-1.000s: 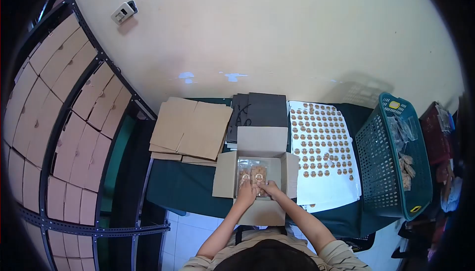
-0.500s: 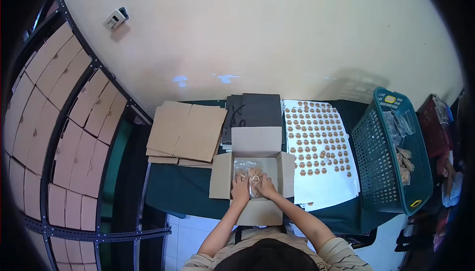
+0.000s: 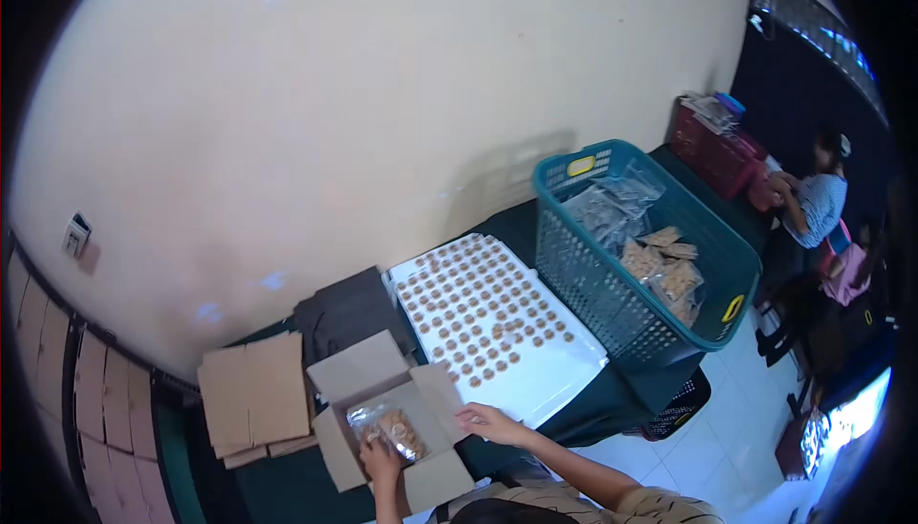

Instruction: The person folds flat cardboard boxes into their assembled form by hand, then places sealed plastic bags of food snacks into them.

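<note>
Cardboard forms the open box (image 3: pixel 387 428) that sits on the dark green worktop (image 3: pixel 612 395) directly in front of the person. All four box flaps are folded outward. Inside the box lies a clear plastic packet (image 3: pixel 387 425) filled with brown snack pieces.

Left hand (image 3: pixel 380 462): positioned at the near edge of the box, fingers resting on the packet. Whether the fingers close around the packet or only press on it cannot be determined from this view.

Right hand (image 3: pixel 490 421): held loosely open, empty, just beside the right flap of the box and above the near edge of the sticker sheet (image 3: pixel 488 328). It touches neither the box nor the packet.

Surrounding items:
- White sticker sheet, covered with rows of round brown labels, lies to the right of the box.
- Teal plastic basket (image 3: pixel 612 304) stands beyond the sheet and contains further clear packets of snacks.
- Flat cardboard blanks (image 3: pixel 251 404) are stacked to the left of the box.
- Dark folded items (image 3: pixel 349 318) lie behind the box, against the cream wall.
- Another person (image 3: pixel 813 204) sits well apart at the far right.
</note>
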`<act>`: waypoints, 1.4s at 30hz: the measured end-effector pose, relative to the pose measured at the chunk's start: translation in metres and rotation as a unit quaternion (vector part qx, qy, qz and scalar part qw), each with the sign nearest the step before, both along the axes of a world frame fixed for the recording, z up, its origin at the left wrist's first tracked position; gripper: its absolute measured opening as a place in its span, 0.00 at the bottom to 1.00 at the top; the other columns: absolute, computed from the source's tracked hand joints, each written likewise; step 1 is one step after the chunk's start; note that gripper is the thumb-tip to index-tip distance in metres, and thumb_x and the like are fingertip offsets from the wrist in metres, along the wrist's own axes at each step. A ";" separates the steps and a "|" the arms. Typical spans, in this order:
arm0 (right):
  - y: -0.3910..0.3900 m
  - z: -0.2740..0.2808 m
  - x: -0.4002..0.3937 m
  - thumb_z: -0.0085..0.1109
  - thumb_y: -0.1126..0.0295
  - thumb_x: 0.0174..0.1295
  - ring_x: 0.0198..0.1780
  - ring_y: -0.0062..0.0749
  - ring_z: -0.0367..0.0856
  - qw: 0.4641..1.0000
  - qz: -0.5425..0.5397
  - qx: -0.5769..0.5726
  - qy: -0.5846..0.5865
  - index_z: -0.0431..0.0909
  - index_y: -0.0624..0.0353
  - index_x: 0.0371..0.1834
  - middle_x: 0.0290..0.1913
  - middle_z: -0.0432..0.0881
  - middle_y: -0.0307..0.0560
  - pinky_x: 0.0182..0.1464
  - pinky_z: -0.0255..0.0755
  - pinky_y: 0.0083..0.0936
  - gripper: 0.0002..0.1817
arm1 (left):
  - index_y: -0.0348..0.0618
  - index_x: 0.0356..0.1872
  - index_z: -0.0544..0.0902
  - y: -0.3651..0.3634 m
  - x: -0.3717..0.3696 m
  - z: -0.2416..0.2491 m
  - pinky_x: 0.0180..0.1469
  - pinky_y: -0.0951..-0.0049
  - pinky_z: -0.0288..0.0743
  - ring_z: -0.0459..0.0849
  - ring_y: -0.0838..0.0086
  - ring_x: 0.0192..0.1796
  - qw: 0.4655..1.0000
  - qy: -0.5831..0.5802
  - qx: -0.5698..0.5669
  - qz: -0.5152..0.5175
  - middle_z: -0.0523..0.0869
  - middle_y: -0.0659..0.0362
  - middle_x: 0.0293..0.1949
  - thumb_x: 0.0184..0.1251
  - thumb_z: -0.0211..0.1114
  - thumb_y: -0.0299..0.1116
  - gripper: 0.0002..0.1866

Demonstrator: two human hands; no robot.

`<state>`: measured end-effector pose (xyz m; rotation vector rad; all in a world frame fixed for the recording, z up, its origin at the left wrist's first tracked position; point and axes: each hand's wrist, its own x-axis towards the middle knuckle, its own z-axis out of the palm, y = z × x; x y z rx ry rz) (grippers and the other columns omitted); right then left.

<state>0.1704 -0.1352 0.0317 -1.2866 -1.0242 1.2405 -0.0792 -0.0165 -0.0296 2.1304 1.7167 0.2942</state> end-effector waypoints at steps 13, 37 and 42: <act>-0.083 0.043 0.134 0.55 0.68 0.60 0.37 0.24 0.78 0.975 -0.219 -0.015 0.023 0.74 0.64 0.45 0.39 0.79 0.46 0.40 0.71 0.20 0.13 | 0.38 0.46 0.73 -0.051 0.199 0.077 0.59 0.58 0.60 0.66 0.50 0.58 0.927 -0.308 0.038 -0.210 0.67 0.42 0.56 0.54 0.59 0.27 0.17; -0.168 0.203 0.442 0.57 0.68 0.53 0.30 0.36 0.79 0.868 -0.219 -0.015 -0.445 0.74 0.65 0.35 0.30 0.79 0.52 0.34 0.71 0.27 0.12 | 0.36 0.45 0.75 -0.116 0.246 0.053 0.45 0.65 0.73 0.80 0.57 0.42 0.947 -0.211 -0.083 -0.229 0.79 0.46 0.43 0.58 0.58 0.30 0.14; -0.155 0.091 0.511 0.60 0.68 0.43 0.40 0.48 0.79 0.746 -0.019 -0.317 -0.585 0.76 0.63 0.38 0.36 0.80 0.57 0.41 0.72 0.36 0.18 | 0.36 0.46 0.75 -0.125 0.256 0.064 0.45 0.65 0.73 0.80 0.57 0.44 0.951 -0.188 -0.104 -0.224 0.79 0.47 0.44 0.59 0.58 0.30 0.15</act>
